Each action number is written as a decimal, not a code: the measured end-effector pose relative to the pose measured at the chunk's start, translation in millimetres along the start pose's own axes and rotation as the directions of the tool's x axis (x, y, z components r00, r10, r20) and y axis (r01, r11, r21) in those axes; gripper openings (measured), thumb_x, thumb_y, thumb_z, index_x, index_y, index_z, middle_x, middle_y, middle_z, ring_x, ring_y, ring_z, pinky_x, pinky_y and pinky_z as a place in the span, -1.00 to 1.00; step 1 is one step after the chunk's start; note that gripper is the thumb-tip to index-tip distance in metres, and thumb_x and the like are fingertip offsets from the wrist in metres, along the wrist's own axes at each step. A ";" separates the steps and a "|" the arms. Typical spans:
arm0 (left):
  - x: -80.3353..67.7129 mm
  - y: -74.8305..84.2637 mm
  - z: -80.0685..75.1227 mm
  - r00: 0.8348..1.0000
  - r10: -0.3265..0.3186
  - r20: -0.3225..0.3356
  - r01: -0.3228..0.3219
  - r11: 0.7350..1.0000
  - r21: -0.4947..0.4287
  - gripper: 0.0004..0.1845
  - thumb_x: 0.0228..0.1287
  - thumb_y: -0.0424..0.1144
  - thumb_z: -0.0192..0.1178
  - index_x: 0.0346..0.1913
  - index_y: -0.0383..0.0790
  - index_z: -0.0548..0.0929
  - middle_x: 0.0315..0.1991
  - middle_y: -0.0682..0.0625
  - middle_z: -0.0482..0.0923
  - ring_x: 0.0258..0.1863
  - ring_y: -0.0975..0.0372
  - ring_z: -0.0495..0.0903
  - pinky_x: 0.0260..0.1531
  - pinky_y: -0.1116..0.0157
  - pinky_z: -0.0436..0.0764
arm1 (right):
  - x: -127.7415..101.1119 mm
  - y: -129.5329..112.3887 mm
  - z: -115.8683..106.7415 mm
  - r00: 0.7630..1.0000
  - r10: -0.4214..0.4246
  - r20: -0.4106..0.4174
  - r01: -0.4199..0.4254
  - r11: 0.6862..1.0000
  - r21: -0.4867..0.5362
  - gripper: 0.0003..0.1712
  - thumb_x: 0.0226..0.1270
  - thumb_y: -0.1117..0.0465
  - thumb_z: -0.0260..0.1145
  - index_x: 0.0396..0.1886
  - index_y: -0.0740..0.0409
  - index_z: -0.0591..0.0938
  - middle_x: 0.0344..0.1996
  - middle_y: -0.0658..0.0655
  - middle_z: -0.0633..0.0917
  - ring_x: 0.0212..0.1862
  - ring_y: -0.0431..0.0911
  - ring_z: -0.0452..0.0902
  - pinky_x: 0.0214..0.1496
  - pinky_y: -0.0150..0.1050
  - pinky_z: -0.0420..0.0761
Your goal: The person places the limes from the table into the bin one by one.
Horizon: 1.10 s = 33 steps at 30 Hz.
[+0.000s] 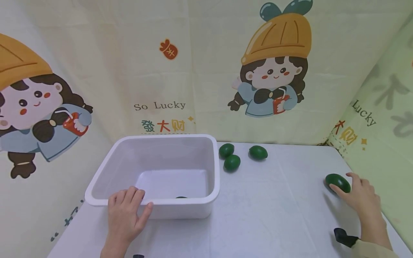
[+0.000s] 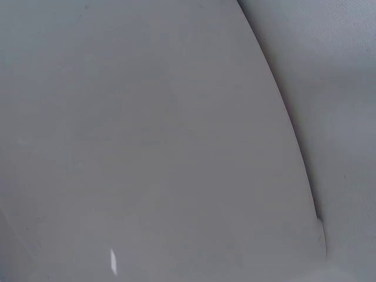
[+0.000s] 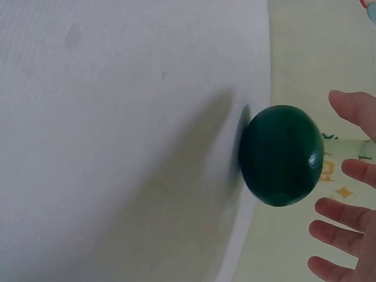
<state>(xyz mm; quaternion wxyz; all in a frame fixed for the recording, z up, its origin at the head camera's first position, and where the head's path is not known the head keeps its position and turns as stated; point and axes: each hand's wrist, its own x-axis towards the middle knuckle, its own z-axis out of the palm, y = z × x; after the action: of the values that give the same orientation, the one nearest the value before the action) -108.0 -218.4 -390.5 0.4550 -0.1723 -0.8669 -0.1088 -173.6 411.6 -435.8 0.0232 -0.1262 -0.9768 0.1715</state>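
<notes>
In the head view, a white plastic tub (image 1: 151, 140) stands at the left of the table. My left hand (image 1: 126, 211) grips its near rim, fingers over the edge and thumb on the outer side. The left wrist view is filled by the smooth tub wall (image 2: 158, 141); the hand does not show there. At the far right, my right hand (image 1: 362, 195) is spread around a dark green lime (image 1: 337, 182) on the table. In the right wrist view a gap shows between its fingers (image 3: 346, 214) and the lime (image 3: 281, 155).
Three more limes lie behind and right of the tub: one at the back (image 1: 226, 151), one in front of it (image 1: 232, 163), one further right (image 1: 258, 152). A sliver of green (image 1: 181, 197) shows inside the tub. Printed cloth (image 1: 206, 71) hangs behind the white table (image 1: 274, 215).
</notes>
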 end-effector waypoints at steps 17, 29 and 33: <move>3.8 -1.4 -0.3 1.000 0.011 -0.006 -0.011 1.000 0.001 -0.45 0.28 0.16 -0.27 -0.42 -0.29 0.46 -0.46 -0.10 0.37 -0.46 0.00 0.28 -0.35 0.04 0.18 | 2.9 20.0 11.8 0.999 0.022 0.044 -0.022 1.000 0.011 0.07 0.14 -0.33 0.10 0.26 0.44 -0.03 -0.04 0.68 0.08 -0.05 0.53 0.03 -0.18 0.39 0.14; 3.4 -1.7 -0.5 1.000 0.004 -0.002 -0.004 1.000 -0.002 -0.45 0.28 0.16 -0.27 -0.43 -0.28 0.46 -0.46 -0.10 0.37 -0.45 0.01 0.27 -0.34 0.04 0.17 | 6.0 27.5 14.9 0.997 0.038 0.065 -0.038 0.999 0.000 0.08 0.12 -0.34 0.11 0.23 0.44 -0.02 -0.06 0.68 0.10 -0.07 0.53 0.05 -0.21 0.37 0.17; 3.8 -1.7 -0.4 1.000 0.000 0.001 0.000 1.000 -0.001 -0.45 0.28 0.16 -0.27 -0.44 -0.28 0.45 -0.46 -0.10 0.37 -0.45 0.00 0.28 -0.34 0.03 0.17 | 5.1 27.6 15.0 0.996 0.046 0.083 -0.046 0.999 -0.005 0.06 0.13 -0.32 0.11 0.23 0.44 -0.03 -0.06 0.67 0.10 -0.05 0.54 0.05 -0.19 0.37 0.19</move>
<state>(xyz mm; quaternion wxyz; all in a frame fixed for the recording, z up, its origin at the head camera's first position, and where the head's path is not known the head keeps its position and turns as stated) -110.3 -219.4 -387.2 0.4546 -0.1726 -0.8670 -0.1090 -173.3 433.1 -459.3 -0.0216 -0.1414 -0.9741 0.1753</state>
